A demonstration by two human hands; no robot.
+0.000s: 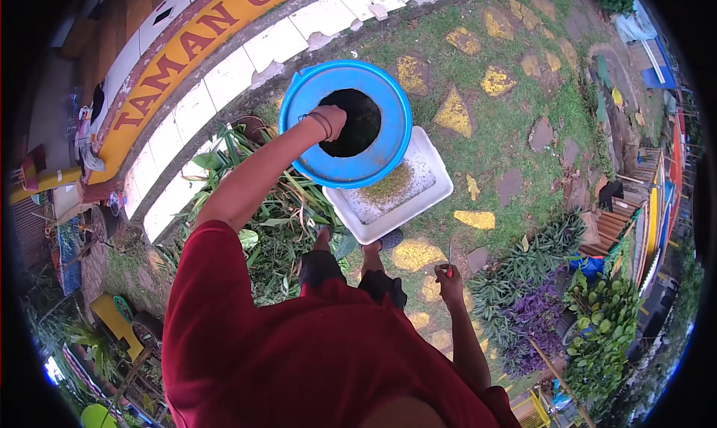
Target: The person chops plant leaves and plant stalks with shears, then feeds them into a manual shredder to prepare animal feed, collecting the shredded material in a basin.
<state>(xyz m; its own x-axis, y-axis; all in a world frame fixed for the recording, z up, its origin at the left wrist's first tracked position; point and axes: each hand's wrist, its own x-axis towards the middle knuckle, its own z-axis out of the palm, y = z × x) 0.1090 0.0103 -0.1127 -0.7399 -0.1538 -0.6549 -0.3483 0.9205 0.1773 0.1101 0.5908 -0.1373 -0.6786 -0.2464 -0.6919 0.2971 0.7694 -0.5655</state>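
Note:
My left hand (334, 122) is at the round opening of a blue plastic drum (302, 110), near the left side of the hole, with a dark band around its wrist. Its fingers point down into the dark opening and are hidden, so any grip there cannot be made out. Beneath and beside the drum lies a white rectangular tray (441, 181) holding a heap of greenish-brown cut plant bits (390, 185). Off to the right, my right hand (449, 275) is closed around the red handle of a thin-bladed tool (450, 250), its slim tip pointing away from me.
Cut leaves and stalks (276, 226) are piled left of my feet. A white-tiled ledge (224, 77) with yellow lettering curves along the upper left. Yellow-painted stepping stones (454, 113) dot the grass. Purple and green plants (534, 316) grow at right, near a wooden structure (609, 234).

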